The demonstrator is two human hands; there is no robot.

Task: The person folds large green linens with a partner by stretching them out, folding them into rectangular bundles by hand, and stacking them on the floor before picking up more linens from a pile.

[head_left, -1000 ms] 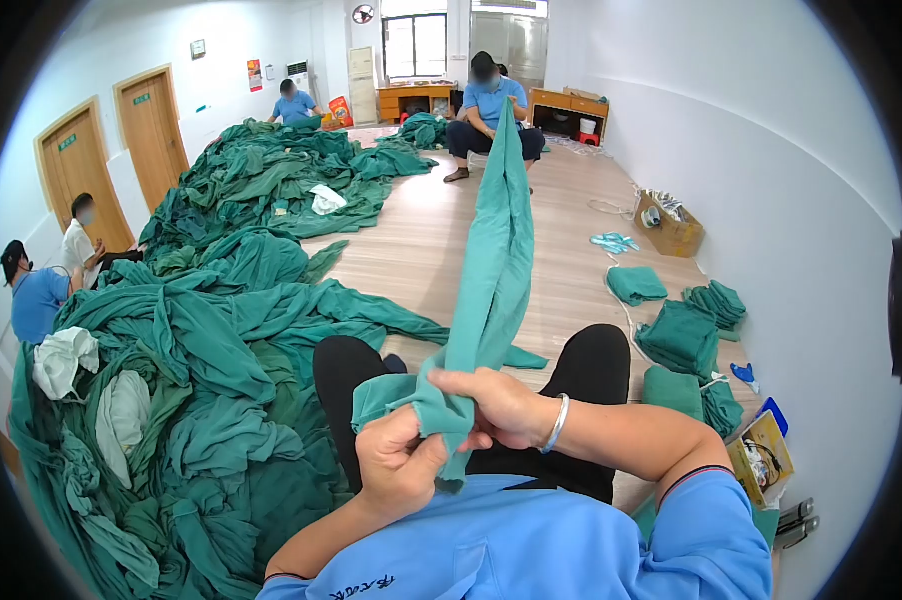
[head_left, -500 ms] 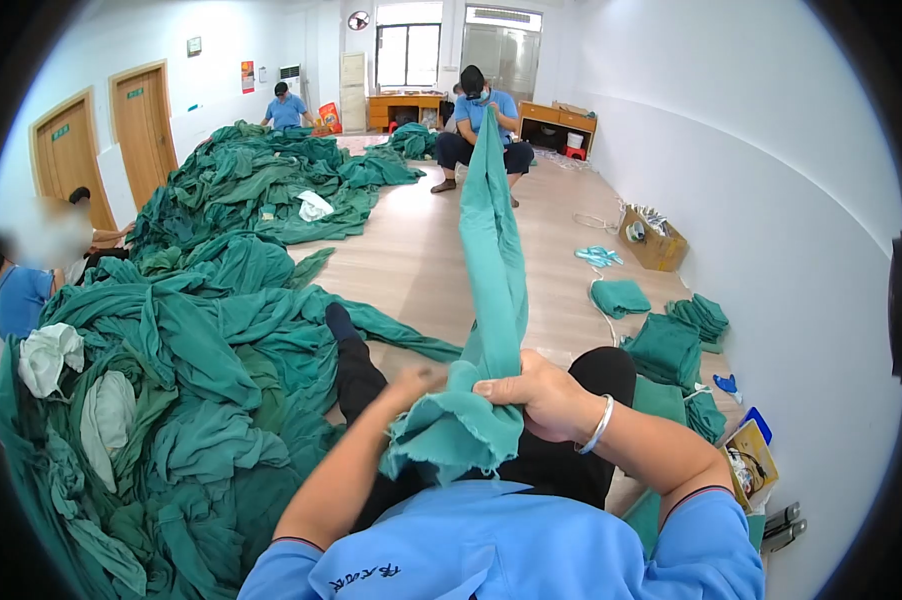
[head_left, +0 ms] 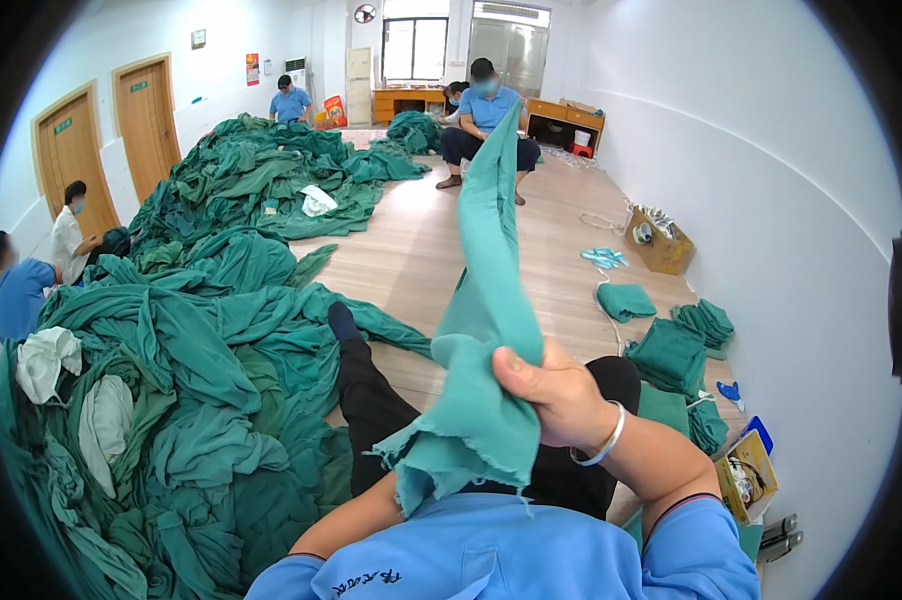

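Note:
My right hand [head_left: 556, 392], with a silver bangle at its wrist, is closed around a long green cloth [head_left: 486, 270], thumb pressed on top. The frayed near end of this cloth hangs below the hand, over my lap. Its length stretches up and away towards a seated co-worker [head_left: 486, 110], whose hold on the far end I cannot make out. Of my left side only the forearm [head_left: 356, 520] shows; the left hand is hidden behind the hanging cloth end. A large heap of green cloths [head_left: 201, 370] lies close on my left.
Another green heap [head_left: 261, 170] rises farther back, with more people beside it. Along the right wall lie folded green cloths [head_left: 666, 355], a cardboard box [head_left: 661, 243] and a yellow box [head_left: 746, 475]. My outstretched leg [head_left: 371, 390] borders the near heap.
My left hand has dropped from beside the cloth to behind it, out of sight. My right hand has shifted slightly right, and the frayed end hangs lower and more spread.

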